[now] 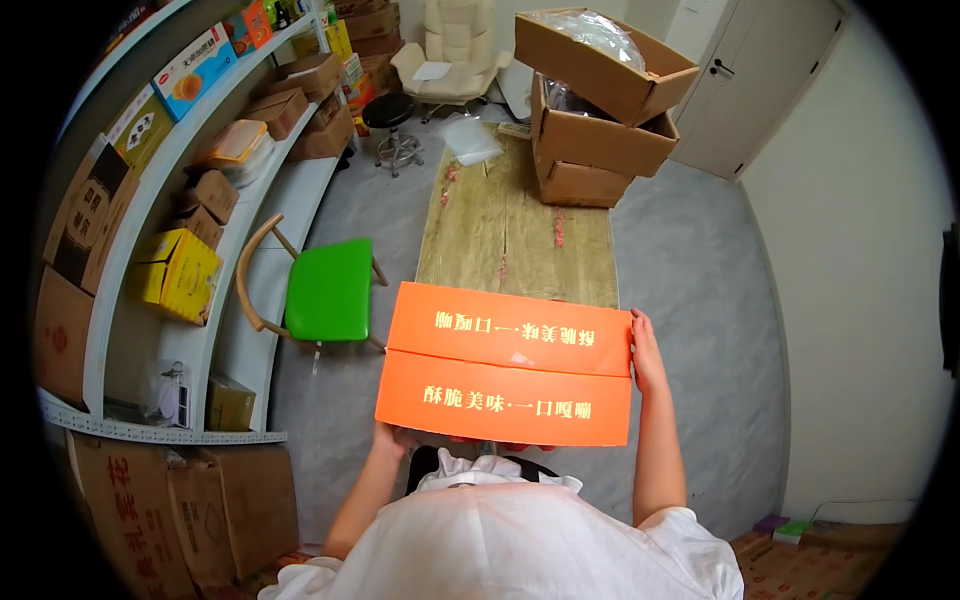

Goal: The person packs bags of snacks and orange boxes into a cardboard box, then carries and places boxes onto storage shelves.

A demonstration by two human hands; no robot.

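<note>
An orange cardboard box [505, 365] with pale yellow printed characters is held level in front of my body, its two top flaps meeting along a middle seam. My right hand [646, 352] presses against the box's right side, fingers stretched along the edge. At the near left corner, my left hand [394, 438] supports the box from the side or below; most of its fingers are hidden. Beyond the box lies a wooden table [510, 235] with red marks, its near end covered by the box. I cannot tell whether box and table touch.
Stacked open brown cartons [600, 140] with clear plastic stand at the table's far right. A green-seated chair [330, 290] is on the left, beside shelves [215, 330] of boxes. Farther back are a black stool [389, 111], a cream armchair [452, 55] and a door [755, 80].
</note>
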